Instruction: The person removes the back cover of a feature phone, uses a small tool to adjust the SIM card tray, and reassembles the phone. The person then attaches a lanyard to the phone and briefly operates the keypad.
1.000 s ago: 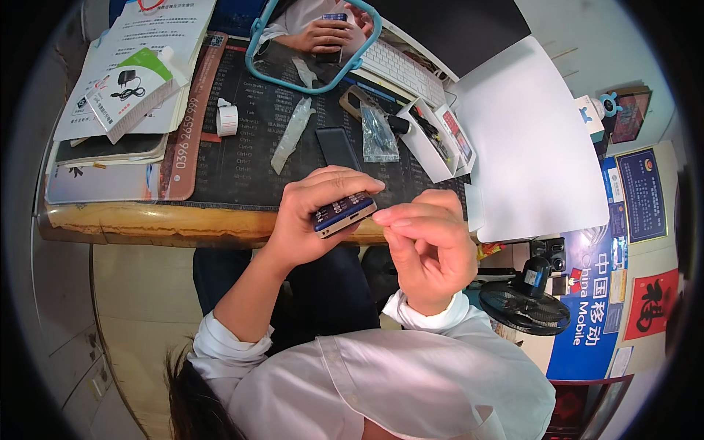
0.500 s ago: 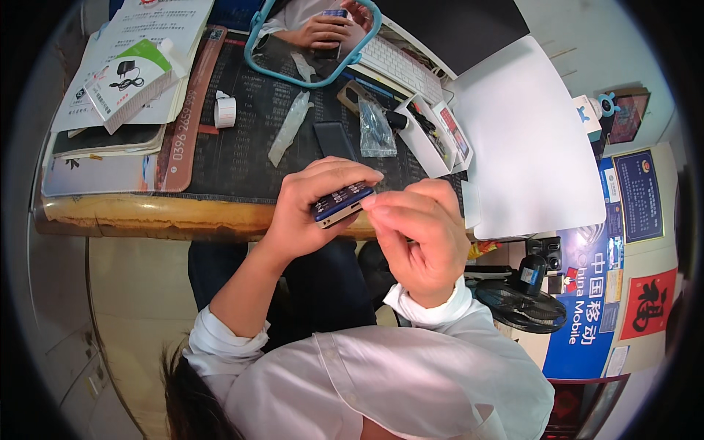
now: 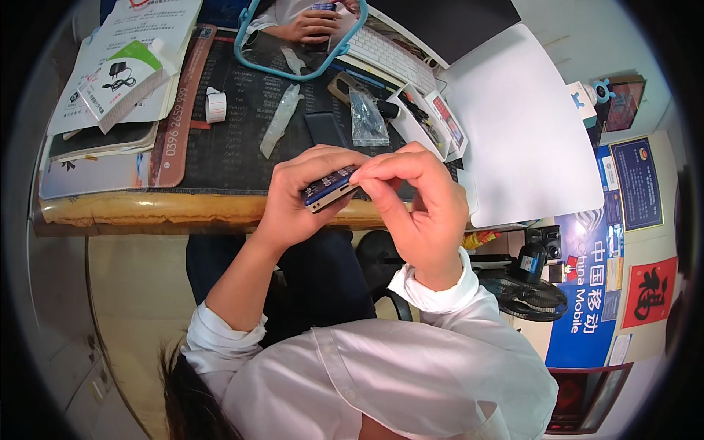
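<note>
My left hand [image 3: 290, 194] wraps round a blue keypad phone [image 3: 330, 188], its keys facing up and its pale side edge towards me. The phone is tilted, just above the desk's front edge. My right hand [image 3: 422, 198] has thumb and forefinger pinched together at the phone's right end, touching its edge. Whether anything small sits between those fingertips is hidden. Beyond the hands lie a dark flat phone-shaped block [image 3: 325, 129], a clear plastic bag [image 3: 368, 121] and a whitish plastic sleeve [image 3: 281, 121].
A blue-framed mirror [image 3: 328, 64] stands at the back, reflecting hands and phone. An open white box [image 3: 419, 121] with cables lies right of the bag. Left are a charger box [image 3: 121, 84] on papers and a label roll [image 3: 215, 105]. A white panel [image 3: 524, 132] and fan [image 3: 524, 290] stand right.
The view has shifted a little, so the desk things sit higher and further left. My right fingertips remain at the phone's end, with the hand slightly more raised and arched.
</note>
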The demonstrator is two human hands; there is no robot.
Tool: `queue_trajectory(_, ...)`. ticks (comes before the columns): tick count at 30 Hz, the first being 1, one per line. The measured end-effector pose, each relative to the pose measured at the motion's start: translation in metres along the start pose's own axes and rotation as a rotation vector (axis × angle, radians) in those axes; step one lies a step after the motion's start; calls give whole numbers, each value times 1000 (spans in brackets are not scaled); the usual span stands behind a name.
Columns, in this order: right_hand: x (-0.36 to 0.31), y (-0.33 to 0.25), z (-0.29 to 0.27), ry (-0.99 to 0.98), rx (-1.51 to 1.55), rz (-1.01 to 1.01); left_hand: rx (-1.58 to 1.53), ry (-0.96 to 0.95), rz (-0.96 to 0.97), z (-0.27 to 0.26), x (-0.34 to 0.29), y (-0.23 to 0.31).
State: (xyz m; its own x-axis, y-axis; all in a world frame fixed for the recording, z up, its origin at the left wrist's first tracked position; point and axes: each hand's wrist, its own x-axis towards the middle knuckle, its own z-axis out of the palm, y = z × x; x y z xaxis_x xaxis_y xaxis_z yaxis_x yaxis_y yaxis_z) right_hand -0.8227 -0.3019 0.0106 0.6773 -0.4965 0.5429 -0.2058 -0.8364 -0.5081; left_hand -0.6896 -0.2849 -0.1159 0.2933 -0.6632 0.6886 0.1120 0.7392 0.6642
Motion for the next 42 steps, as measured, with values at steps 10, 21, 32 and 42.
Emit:
queue_trajectory(10,-10,7,7,71,185,102,4,-8,-23,-1,0,1)
queue_trajectory(21,-19,10,12,157,456,192,22,-18,-19,-1,0,0)
queue_trajectory(32,-22,3,0,140,35,-28,47,-35,-38,-2,0,0)
queue_trajectory(42,-17,10,5,118,-36,-105,64,-44,-16,-1,0,-1)
